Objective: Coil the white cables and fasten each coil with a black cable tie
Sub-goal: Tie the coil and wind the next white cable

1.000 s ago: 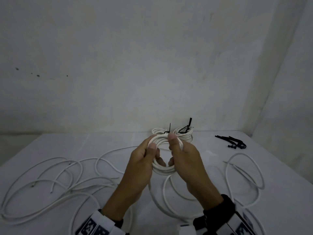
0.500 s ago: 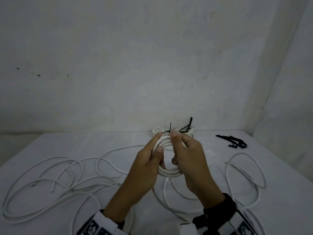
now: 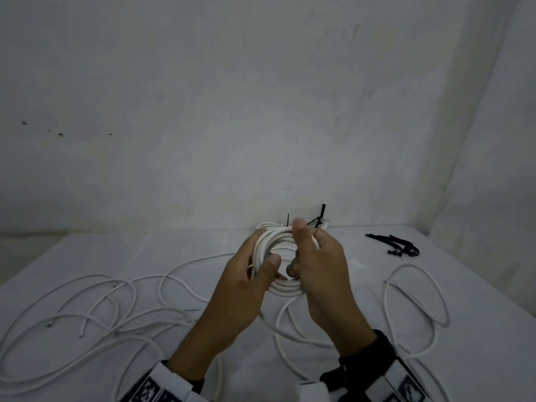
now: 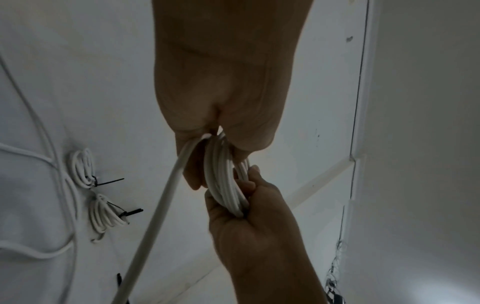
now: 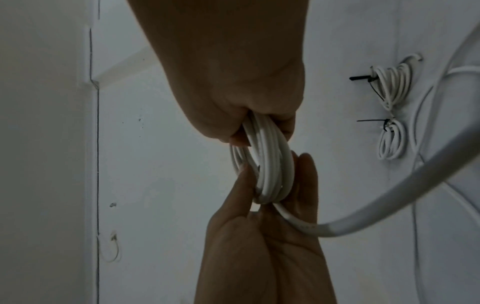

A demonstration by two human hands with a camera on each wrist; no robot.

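White cable wound into a small coil (image 3: 285, 285) is held upright above the table (image 3: 362, 285), between both hands, at the middle of the head view. The left hand (image 3: 249, 281) grips the coil's left side, its thumb across the near face and its fingers curled behind the strands. The right hand (image 3: 319, 262) clasps the right side, thumb raised over the top of the loop and fingers wrapped through the hole. In the left wrist view the two sets of fingers almost meet around the bundle. A free run of the same cable (image 3: 287, 329) drops from the coil to the tabletop and wanders off toward the right. Behind the hands, near the wall, lie two finished coils (image 5: 392, 90), each cinched with a black tie. Spare black cable ties (image 3: 397, 246) rest at the right rear, possibly a small bunch. Loose white cables (image 3: 95, 311) sprawl over the left half.
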